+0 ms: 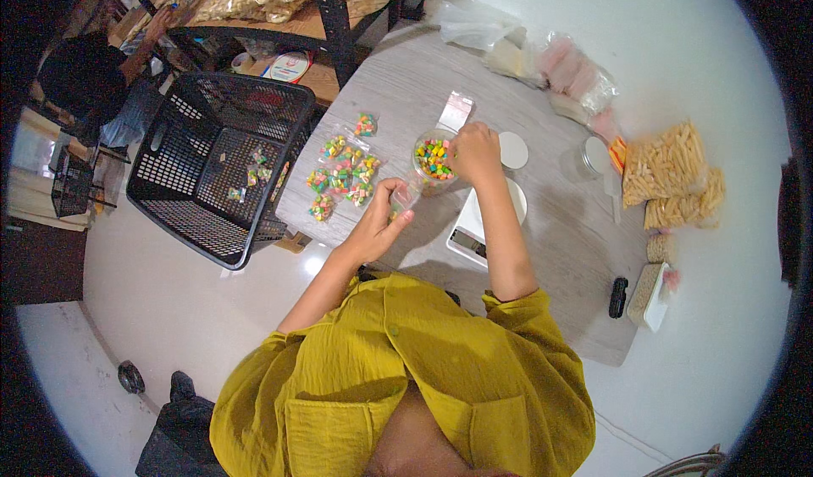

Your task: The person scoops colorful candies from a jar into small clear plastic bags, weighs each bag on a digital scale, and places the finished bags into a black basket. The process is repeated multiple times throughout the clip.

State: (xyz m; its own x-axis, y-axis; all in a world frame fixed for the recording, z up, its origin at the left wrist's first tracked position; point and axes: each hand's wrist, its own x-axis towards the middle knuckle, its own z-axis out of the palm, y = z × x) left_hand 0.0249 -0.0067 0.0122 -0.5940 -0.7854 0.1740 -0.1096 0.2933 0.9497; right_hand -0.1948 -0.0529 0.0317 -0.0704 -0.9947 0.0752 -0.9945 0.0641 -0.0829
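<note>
My left hand (375,226) holds a small clear plastic bag (401,196) with a few colourful pieces low in it. Just beyond stands a clear round jar (438,189) filled with small multicoloured candies (433,157). Over the jar's right rim is my right hand (476,152), fingers bent down; its fingertips are hidden, so whether they grip a candy is unclear. Several filled candy bags (346,171) lie grouped left of the jar. Behind it rests a stack of clear bags (456,110). A white kitchen scale (467,226) sits under my right forearm, near a white round lid (513,150).
A black plastic crate (184,223) with a few small bags inside stands left of the table (559,274). Bags of snack sticks (665,163) and a lidded jar (592,159) are at right. Another person (82,77) is by the shelf (254,32).
</note>
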